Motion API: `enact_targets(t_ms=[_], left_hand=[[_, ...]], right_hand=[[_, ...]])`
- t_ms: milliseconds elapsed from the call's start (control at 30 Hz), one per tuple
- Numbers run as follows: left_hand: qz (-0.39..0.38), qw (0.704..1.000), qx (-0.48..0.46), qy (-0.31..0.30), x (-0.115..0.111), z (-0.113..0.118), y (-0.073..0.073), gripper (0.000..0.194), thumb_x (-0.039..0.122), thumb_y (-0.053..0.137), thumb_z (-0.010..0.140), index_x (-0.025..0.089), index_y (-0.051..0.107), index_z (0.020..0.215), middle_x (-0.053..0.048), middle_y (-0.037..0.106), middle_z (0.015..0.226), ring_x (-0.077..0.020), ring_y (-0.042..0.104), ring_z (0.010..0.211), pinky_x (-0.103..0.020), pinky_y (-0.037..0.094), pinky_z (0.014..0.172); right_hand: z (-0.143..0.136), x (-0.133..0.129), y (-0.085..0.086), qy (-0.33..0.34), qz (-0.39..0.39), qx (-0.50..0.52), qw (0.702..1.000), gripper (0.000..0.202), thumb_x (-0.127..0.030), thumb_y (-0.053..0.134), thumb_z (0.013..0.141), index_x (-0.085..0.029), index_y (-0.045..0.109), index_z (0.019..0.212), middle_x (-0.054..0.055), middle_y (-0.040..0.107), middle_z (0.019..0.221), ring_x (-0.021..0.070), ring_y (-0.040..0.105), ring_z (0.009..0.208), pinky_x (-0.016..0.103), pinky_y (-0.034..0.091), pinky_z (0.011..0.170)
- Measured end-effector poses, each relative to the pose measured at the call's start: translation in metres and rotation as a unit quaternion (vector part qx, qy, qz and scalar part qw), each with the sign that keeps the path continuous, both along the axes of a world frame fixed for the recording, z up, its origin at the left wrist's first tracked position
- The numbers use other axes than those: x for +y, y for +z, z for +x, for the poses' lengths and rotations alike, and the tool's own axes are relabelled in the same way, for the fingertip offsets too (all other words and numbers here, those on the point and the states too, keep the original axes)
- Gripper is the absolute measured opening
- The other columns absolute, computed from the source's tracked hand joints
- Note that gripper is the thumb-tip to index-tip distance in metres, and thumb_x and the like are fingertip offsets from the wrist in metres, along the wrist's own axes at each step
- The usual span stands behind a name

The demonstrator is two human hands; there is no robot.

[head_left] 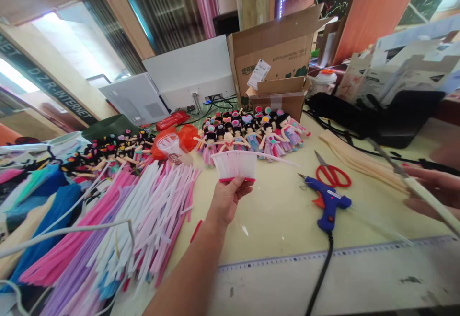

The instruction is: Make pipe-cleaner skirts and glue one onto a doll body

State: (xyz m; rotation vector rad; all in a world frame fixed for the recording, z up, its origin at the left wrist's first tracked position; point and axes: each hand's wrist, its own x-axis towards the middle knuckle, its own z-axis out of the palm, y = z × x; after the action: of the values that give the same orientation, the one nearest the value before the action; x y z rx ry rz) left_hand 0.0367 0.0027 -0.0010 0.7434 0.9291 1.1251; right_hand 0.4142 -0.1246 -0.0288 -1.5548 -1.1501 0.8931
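Observation:
My left hand [233, 196] pinches the red lower edge of a fan-shaped piece of pale pink-white strips [235, 165], held up over the table. One long pale strip sticks out from its top to the right. At the right edge, my right hand [434, 186] is blurred and partly cut off. A slim rod [424, 193], dark at its upper end and pale below, crosses in front of it; whether the fingers grip it is unclear. Between the hands lie a blue glue gun [330, 203] with a clear glue stick in its back, and red-handled scissors [332, 174].
Bundles of pink, purple and white pipe cleaners [143, 220] cover the left side. Small dolls [247, 136] stand in a group at the back, before a cardboard box [275, 52]. A clear plastic cup [172, 148] lies near them. A ruler strip [266, 261] runs along the front.

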Motion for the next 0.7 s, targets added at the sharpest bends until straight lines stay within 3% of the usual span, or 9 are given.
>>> enact_targets(t_ms=[33,100,200,300,533,700], left_hand=[[0.0,1.0,-0.001,0.012,0.001,0.0,-0.003,0.033,0.031,0.085,0.053,0.012,0.069,0.074,-0.004,0.072,0.068,-0.0146,0.067,0.066,-0.025,0.054,0.063],[-0.002,1.0,0.0,0.03,0.002,-0.001,-0.009,0.033,0.032,0.085,0.051,0.012,0.069,0.072,-0.004,0.072,0.066,-0.0144,0.067,0.064,-0.025,0.054,0.063],[0.0,0.999,0.006,0.053,0.003,-0.006,-0.013,0.035,0.032,0.086,0.049,0.011,0.069,0.071,-0.004,0.072,0.065,-0.0145,0.067,0.063,-0.026,0.054,0.063],[0.015,0.997,0.01,0.077,0.004,-0.01,-0.014,0.036,0.032,0.086,0.048,0.012,0.07,0.072,-0.005,0.072,0.067,-0.0149,0.067,0.065,-0.026,0.054,0.064],[0.055,0.992,0.049,0.101,0.004,-0.011,-0.019,0.035,0.035,0.083,0.054,0.011,0.072,0.077,-0.007,0.073,0.072,-0.0176,0.068,0.072,-0.032,0.054,0.075],[0.065,0.99,0.065,0.103,0.004,-0.011,-0.02,0.033,0.036,0.081,0.057,0.011,0.073,0.076,-0.007,0.073,0.073,-0.018,0.068,0.073,-0.035,0.054,0.079]], right_hand=[[-0.021,-0.001,0.011,-0.026,-0.02,-0.006,0.999,0.051,-0.048,0.077,0.064,-0.043,0.063,0.112,0.006,0.068,0.109,0.028,0.065,0.078,0.035,0.05,0.057],[-0.069,0.0,0.029,0.024,-0.067,0.034,0.997,0.055,-0.052,0.08,0.055,-0.035,0.067,0.105,0.009,0.069,0.102,0.0296,0.064,0.079,0.037,0.052,0.061],[-0.14,0.009,0.038,0.161,-0.148,0.147,0.965,0.061,-0.054,0.078,0.058,-0.027,0.061,0.11,0.004,0.063,0.074,0.0199,0.059,0.059,0.034,0.05,0.054],[-0.186,0.026,0.037,0.241,-0.162,0.193,0.937,0.059,-0.054,0.073,0.066,-0.022,0.054,0.112,-0.003,0.053,0.067,0.0122,0.052,0.052,0.028,0.044,0.051],[-0.22,0.062,0.032,0.276,-0.11,0.278,0.914,0.066,-0.068,0.065,0.068,-0.023,0.05,0.115,0.001,0.055,0.085,0.0157,0.056,0.078,0.036,0.047,0.075],[-0.229,0.073,0.031,0.278,-0.084,0.319,0.902,0.062,-0.068,0.061,0.071,-0.022,0.052,0.112,0.001,0.056,0.084,0.0153,0.055,0.076,0.034,0.047,0.069]])
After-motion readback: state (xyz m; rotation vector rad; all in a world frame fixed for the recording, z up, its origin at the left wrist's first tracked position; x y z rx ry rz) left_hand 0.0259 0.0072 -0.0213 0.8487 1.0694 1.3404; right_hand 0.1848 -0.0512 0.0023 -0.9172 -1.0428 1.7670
